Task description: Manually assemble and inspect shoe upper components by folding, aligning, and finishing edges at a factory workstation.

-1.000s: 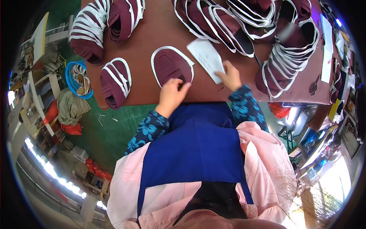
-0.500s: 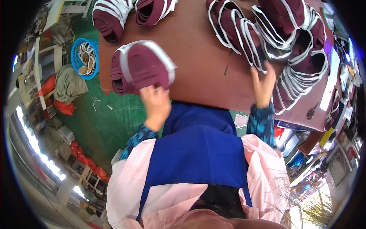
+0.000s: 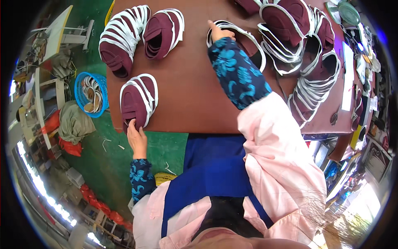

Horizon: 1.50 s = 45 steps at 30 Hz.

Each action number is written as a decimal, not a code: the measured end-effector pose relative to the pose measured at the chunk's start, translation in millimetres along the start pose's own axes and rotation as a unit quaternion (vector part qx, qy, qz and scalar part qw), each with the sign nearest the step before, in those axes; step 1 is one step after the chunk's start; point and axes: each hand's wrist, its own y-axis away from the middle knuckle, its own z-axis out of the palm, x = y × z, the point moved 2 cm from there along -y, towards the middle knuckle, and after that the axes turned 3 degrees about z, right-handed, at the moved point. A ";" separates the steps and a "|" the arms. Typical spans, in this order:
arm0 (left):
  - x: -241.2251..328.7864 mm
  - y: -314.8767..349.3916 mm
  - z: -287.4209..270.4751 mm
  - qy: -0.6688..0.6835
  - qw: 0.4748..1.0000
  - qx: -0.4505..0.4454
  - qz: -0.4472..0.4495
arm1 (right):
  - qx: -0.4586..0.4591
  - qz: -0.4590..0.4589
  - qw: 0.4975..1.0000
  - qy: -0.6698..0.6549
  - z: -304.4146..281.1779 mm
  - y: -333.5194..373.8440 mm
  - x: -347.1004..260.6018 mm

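Note:
Maroon shoe uppers with white edges lie about the brown table (image 3: 190, 91). At the near left, my left hand (image 3: 137, 139) has its fingers closed on the near end of a small nested stack of shoe uppers (image 3: 139, 99). My right arm reaches forward across the table. There my right hand (image 3: 220, 33) grips the left end of a white-edged shoe upper (image 3: 248, 45), its thumb sticking out; the sleeve hides part of that upper.
A long nested row of uppers (image 3: 120, 39) and a shorter stack (image 3: 162, 33) stand at the far left. More uppers (image 3: 286, 20) crowd the right side, with a fanned stack (image 3: 315, 89) nearer. A blue basket (image 3: 78, 93) stands left of the table.
My left hand has moved left and nearer, and the stack by it now stands turned upright. My right hand has gone forward and left, to the far end of the white-edged upper.

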 end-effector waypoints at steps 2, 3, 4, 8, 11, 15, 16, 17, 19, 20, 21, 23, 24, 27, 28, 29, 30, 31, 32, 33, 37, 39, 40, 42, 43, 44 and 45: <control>26.1 -5.6 -2.3 -0.008 0.997 0.074 0.034 | 0.104 -0.016 0.993 0.050 12.9 9.5 -4.6; 42.2 -9.6 -5.6 -0.016 0.987 0.144 0.066 | 0.137 -0.020 0.987 0.076 16.8 4.4 -3.7; 55.1 -14.4 -4.7 0.006 0.986 0.154 0.067 | 0.166 -0.030 0.978 0.123 19.9 -10.7 -2.3; 102.1 -22.3 0.3 0.156 0.979 0.107 0.073 | -0.003 -0.180 0.983 -0.048 0.5 9.0 31.6; 139.6 -47.1 34.9 0.405 0.914 0.002 0.001 | -0.156 -0.355 0.922 0.012 -27.8 53.2 90.3; 163.3 -55.4 83.9 0.686 0.663 -0.185 -0.239 | -0.432 -0.384 0.816 -0.013 -80.7 120.9 192.4; 168.1 -47.4 88.1 0.767 0.487 -0.263 -0.326 | -0.490 -0.376 0.787 0.012 -91.4 141.1 202.9; 176.0 -37.6 81.9 0.741 0.508 -0.257 -0.356 | -0.564 -0.347 0.749 -0.036 -102.4 163.4 203.9; 183.5 -18.0 69.9 0.695 0.621 -0.271 -0.241 | -0.603 -0.084 0.784 -0.123 -129.8 190.7 196.8; 192.4 -10.6 66.4 0.695 0.619 -0.276 -0.240 | -0.553 -0.023 0.776 -0.304 -113.2 184.5 223.8; 203.8 -8.1 53.3 0.662 0.698 -0.221 -0.156 | -0.549 0.026 0.769 -0.326 -120.4 187.7 220.9; 219.4 -9.3 25.0 0.613 0.770 -0.166 -0.065 | -0.536 -0.013 0.775 -0.333 -134.4 196.8 216.8; 225.8 -11.9 5.0 0.493 0.862 -0.106 0.054 | -0.564 0.001 0.746 -0.354 -144.2 197.2 213.5; 252.9 -9.5 -19.5 0.278 0.919 0.001 0.280 | -0.607 0.039 0.670 -0.425 -157.8 187.5 225.0; 256.5 -3.3 -12.1 0.251 0.923 -0.004 0.293 | -0.582 0.040 0.681 -0.442 -152.2 181.7 236.7; 257.0 2.5 0.9 0.226 0.925 -0.009 0.304 | -0.557 0.042 0.691 -0.459 -144.5 173.6 249.0; 254.7 6.5 18.0 0.208 0.934 -0.044 0.289 | -0.553 0.045 0.692 -0.461 -134.8 161.7 268.6; 247.9 10.7 42.0 0.192 0.939 -0.042 0.282 | -0.471 0.009 0.794 -0.385 -125.7 145.6 293.0; 230.5 22.8 71.9 0.145 0.945 -0.104 0.276 | -0.376 -0.028 0.877 -0.297 -120.5 133.3 311.6; 218.7 32.0 92.8 0.100 0.943 -0.167 0.270 | -0.371 -0.024 0.879 -0.297 -116.7 127.6 324.2; 230.4 52.8 83.5 0.188 0.926 -0.115 0.306 | -0.165 -0.198 0.942 -0.214 -130.1 119.9 327.6; 226.9 50.3 82.2 0.216 0.931 -0.127 0.267 | -0.227 -0.165 0.918 -0.281 -123.3 111.2 330.5; 228.6 48.6 80.3 0.218 0.934 -0.116 0.259 | -0.227 -0.162 0.918 -0.282 -122.1 109.9 329.1; 225.6 49.7 81.3 0.245 0.935 -0.108 0.231 | -0.203 -0.153 0.915 -0.314 -123.5 109.7 324.6; 223.4 50.0 80.5 0.273 0.935 -0.096 0.203 | -0.205 -0.150 0.914 -0.315 -124.0 110.9 321.9; 220.1 49.8 78.3 0.263 0.942 -0.081 0.194 | -0.221 -0.145 0.913 -0.311 -124.1 112.6 319.6; 217.6 51.7 79.2 0.263 0.941 -0.083 0.194 | -0.233 -0.141 0.912 -0.306 -125.6 110.8 319.9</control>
